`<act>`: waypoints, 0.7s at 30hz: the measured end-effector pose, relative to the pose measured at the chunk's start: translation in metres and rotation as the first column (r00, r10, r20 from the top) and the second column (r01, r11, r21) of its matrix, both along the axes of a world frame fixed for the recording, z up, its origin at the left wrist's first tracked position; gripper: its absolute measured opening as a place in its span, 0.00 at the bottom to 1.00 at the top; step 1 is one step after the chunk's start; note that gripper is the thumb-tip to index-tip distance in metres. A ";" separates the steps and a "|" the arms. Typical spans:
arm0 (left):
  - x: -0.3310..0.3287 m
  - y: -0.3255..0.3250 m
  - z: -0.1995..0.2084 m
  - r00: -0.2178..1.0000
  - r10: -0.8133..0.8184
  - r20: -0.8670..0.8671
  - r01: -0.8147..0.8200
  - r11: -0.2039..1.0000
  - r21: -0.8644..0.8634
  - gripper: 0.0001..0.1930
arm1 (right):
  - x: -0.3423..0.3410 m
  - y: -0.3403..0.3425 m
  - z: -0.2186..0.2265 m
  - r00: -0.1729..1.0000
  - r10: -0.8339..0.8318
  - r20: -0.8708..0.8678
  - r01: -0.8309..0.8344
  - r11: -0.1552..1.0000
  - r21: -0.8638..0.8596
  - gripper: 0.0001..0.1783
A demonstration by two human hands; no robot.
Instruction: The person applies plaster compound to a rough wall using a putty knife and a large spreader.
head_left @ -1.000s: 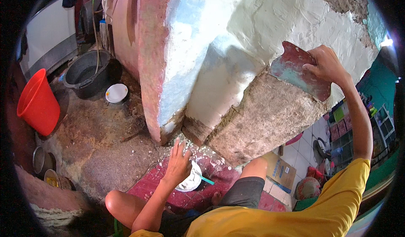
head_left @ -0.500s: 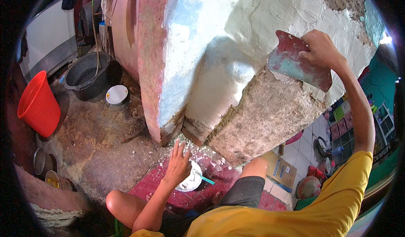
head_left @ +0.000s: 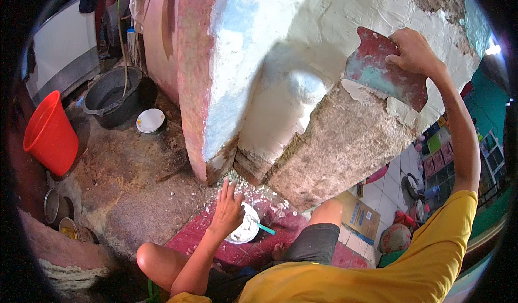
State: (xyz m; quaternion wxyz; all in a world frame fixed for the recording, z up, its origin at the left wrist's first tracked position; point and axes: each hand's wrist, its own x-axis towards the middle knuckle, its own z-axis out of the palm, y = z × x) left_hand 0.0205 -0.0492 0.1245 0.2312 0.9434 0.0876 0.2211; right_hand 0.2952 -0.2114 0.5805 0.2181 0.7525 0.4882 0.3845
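Firstly, fingers, right hand (head_left: 414,53), one set: closed around the upper edge of a scraper, thumb on the near face. Fingers, left hand (head_left: 229,215), one set: spread wide, pointing up and away from the body, over the left side of a bowl; contact with the bowl, cannot tell.

Scraper (head_left: 372,68), one: broad flat blade, dark red with pale green smears, at the wall on the upper right, where white plaster meets the bare patch. Long axis slanting from upper left to lower right; the long free edge faces down and left, toward the bare patch.

Wall (head_left: 288,125), one: white plaster spread over much of it. Bare patch (head_left: 345,141), one large: rough, brown-grey, below the scraper.

Bowl (head_left: 242,240), one: white, holding white paste (head_left: 246,229), on red floor tiles (head_left: 194,233) between the knees. Stick (head_left: 266,229), one: turquoise, leaning out of the bowl to the right. Crumbs, many, uncounted: pale, scattered at the wall's foot.

Farther left: bucket (head_left: 51,135), one, red, tilted; tub (head_left: 102,113), one, black; hose (head_left: 121,38), one, running down into the tub; plate (head_left: 150,120), one, white, beside the tub; metal pot (head_left: 52,206), one, at the left edge. Right: cardboard box (head_left: 361,216), one, flat beside the right knee.
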 end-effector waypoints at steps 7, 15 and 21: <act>0.000 0.000 -0.005 1.000 0.003 0.026 -0.003 1.000 0.006 0.17 | 0.002 -0.001 0.002 1.000 0.006 0.012 -0.007 0.999 0.038 0.20; -0.001 0.001 -0.006 1.000 -0.006 -0.003 0.006 1.000 -0.017 0.17 | 0.000 -0.009 0.021 0.997 -0.032 0.064 0.029 0.998 0.052 0.22; -0.003 -0.001 -0.004 1.000 -0.013 -0.011 0.013 0.999 -0.031 0.17 | -0.013 -0.022 0.042 0.998 -0.053 0.043 0.049 0.995 0.090 0.24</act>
